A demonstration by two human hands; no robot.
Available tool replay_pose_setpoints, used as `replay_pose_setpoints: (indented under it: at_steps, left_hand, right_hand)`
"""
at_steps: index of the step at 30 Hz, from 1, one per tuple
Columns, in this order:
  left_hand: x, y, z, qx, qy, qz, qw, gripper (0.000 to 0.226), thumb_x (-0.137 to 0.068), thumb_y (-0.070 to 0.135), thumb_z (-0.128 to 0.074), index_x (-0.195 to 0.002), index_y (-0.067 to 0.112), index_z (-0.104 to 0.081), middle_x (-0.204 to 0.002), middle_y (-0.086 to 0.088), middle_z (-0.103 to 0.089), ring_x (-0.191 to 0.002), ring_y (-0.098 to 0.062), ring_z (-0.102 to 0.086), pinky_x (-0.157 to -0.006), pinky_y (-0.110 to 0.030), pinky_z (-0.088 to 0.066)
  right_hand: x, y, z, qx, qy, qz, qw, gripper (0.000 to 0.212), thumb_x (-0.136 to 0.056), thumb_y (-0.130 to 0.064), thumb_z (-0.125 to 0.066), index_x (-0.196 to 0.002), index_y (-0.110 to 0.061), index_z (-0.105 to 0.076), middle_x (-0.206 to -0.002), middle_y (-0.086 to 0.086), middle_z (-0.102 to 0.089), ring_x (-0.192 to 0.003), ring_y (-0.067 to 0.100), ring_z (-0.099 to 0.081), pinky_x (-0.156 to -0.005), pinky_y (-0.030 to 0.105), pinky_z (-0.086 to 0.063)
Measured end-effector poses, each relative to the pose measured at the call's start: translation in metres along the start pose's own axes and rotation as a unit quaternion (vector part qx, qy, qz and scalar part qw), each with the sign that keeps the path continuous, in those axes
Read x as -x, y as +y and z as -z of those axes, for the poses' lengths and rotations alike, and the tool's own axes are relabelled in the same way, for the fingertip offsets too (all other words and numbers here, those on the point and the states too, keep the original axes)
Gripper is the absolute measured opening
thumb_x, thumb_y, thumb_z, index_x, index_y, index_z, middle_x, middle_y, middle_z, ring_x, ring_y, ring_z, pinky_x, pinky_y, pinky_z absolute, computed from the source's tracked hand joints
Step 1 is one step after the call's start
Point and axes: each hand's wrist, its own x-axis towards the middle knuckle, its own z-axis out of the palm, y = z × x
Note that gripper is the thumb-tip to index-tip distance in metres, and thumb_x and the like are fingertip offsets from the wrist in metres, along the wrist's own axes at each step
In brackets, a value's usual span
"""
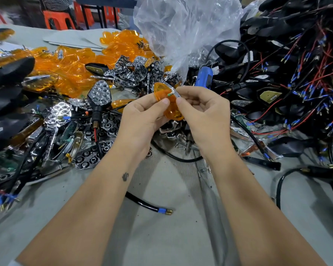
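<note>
Over the middle of the grey table, my left hand [142, 116] grips an orange transparent lens [161, 93], thumb pressed on its face. My right hand [202, 112] pinches a thin chrome strip [174, 92] with a small green tip, laid against the lens's upper edge. The lower part of the lens [173, 114] shows between the two hands. Both hands hold the parts a little above the clutter.
A heap of orange lenses [73, 62] lies at the back left, chrome reflectors [142, 72] behind my hands. Black housings with red and blue wires [288, 77] pile up on the right. A blue tool [203, 76] and a clear plastic bag [183, 25] stand behind. A loose black cable [148, 205] lies near.
</note>
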Motion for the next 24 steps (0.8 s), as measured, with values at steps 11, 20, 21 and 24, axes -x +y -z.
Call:
replay_pose_setpoints:
  at_steps: [11,20,21,24]
  left_hand:
    - [-0.0005,0.0021,0.0022,0.05,-0.01,0.001,0.999,0.015,-0.094,0.004,-0.059,-0.095,0.01,-0.073,-0.088,-0.004,-0.077,-0.079,-0.012,-0.073,-0.071,-0.022,-0.057]
    - [-0.0079,0.0037,0.0093,0.116,-0.009,0.031,0.993,0.013,-0.097,0.01,-0.054,-0.094,0.018,-0.064,-0.09,0.003,-0.074,-0.086,-0.01,-0.068,-0.088,-0.027,-0.056]
    - [-0.0082,0.0042,0.0098,0.132,-0.008,0.033,0.991,0.01,-0.095,0.012,-0.055,-0.094,0.018,-0.063,-0.091,0.003,-0.074,-0.086,-0.01,-0.069,-0.09,-0.028,-0.056]
    - [-0.0077,0.0057,0.0103,0.184,-0.012,0.031,0.982,0.01,-0.089,0.016,-0.058,-0.098,0.018,-0.061,-0.09,0.002,-0.074,-0.08,-0.009,-0.07,-0.077,-0.025,-0.058]
  right_hand:
    - [0.004,0.0033,-0.0031,0.144,-0.02,0.089,0.985,0.02,-0.084,0.002,-0.071,-0.1,-0.009,-0.076,-0.096,0.002,-0.07,-0.09,0.005,-0.062,-0.08,0.013,-0.046]
    - [0.004,0.0013,-0.0051,0.082,0.009,0.045,0.996,0.021,-0.088,-0.008,-0.068,-0.103,-0.022,-0.067,-0.107,0.001,-0.063,-0.098,0.012,-0.061,-0.092,0.038,-0.052]
    - [0.003,0.0021,-0.004,0.06,0.005,0.017,0.998,0.021,-0.088,-0.011,-0.069,-0.106,-0.022,-0.066,-0.11,0.003,-0.063,-0.099,0.014,-0.061,-0.093,0.04,-0.053]
    - [0.0027,0.0028,-0.0049,0.03,-0.04,-0.033,0.998,0.035,-0.082,-0.014,-0.079,-0.112,-0.022,-0.064,-0.111,0.005,-0.066,-0.098,0.017,-0.064,-0.091,0.04,-0.055]
